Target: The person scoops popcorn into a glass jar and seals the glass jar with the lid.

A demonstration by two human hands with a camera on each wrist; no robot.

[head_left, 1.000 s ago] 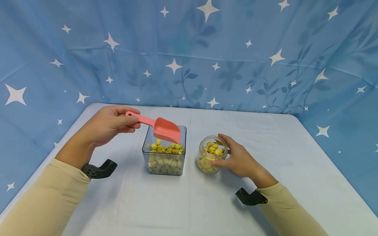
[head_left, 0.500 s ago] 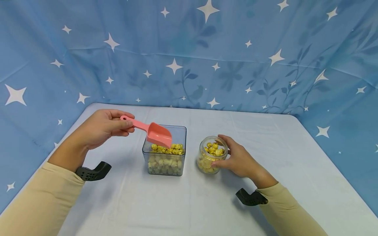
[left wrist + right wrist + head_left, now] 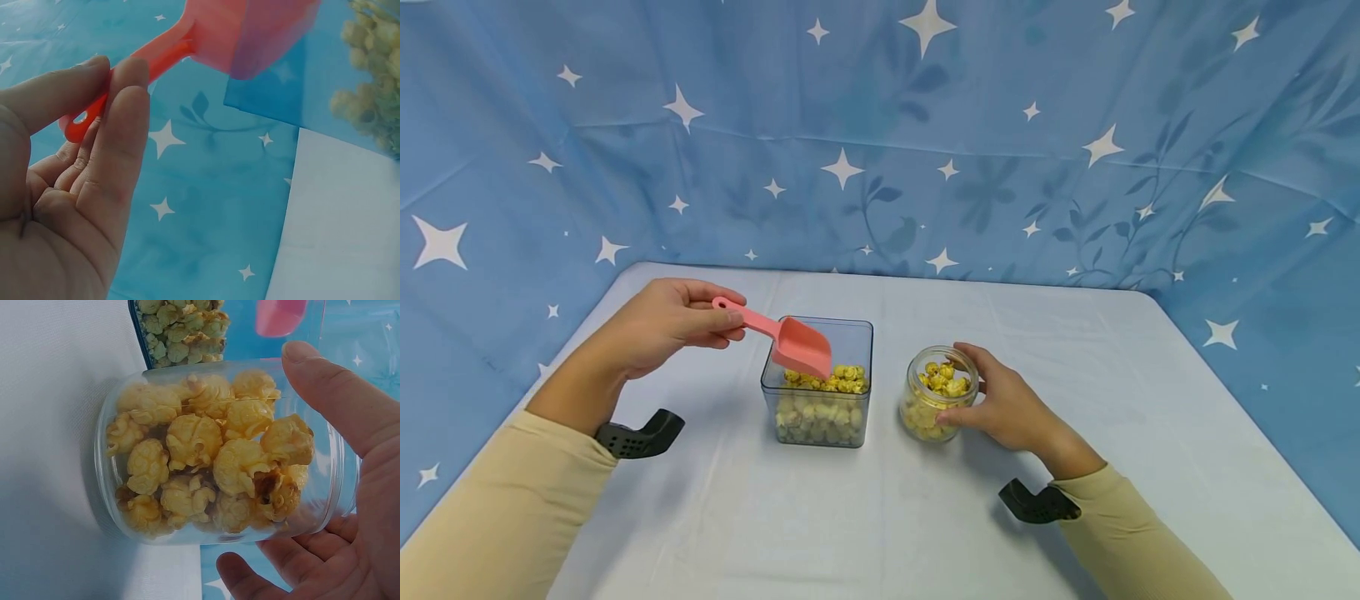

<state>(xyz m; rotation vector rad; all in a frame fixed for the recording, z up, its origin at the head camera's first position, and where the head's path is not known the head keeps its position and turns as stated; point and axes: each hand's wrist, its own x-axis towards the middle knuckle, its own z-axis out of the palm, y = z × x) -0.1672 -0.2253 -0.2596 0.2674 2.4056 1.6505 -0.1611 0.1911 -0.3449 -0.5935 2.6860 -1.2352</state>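
My left hand (image 3: pixel 658 329) pinches the end of a pink plastic scoop (image 3: pixel 802 347) between thumb and fingers. The scoop's pan hangs over a clear square container (image 3: pixel 817 417), its lip tilted down to the right, and no popcorn shows in it. Yellow popcorn (image 3: pixel 850 382) fills the lower part of that container. To its right, a round glass jar (image 3: pixel 917 400) stands on the table with popcorn inside. My right hand (image 3: pixel 1003 400) holds the jar from the right, thumb at the near side. The right wrist view shows the popcorn (image 3: pixel 194 444) through the jar's wall.
Both containers stand on a white-covered table (image 3: pixel 880 517). A blue curtain (image 3: pixel 880 108) with white stars hangs behind and beside it. Black wrist bands (image 3: pixel 640 437) sit at both cuffs.
My left hand has moved the scoop left and slightly lower over the container, then a little back to the right. My right hand and the jar have stayed in place.
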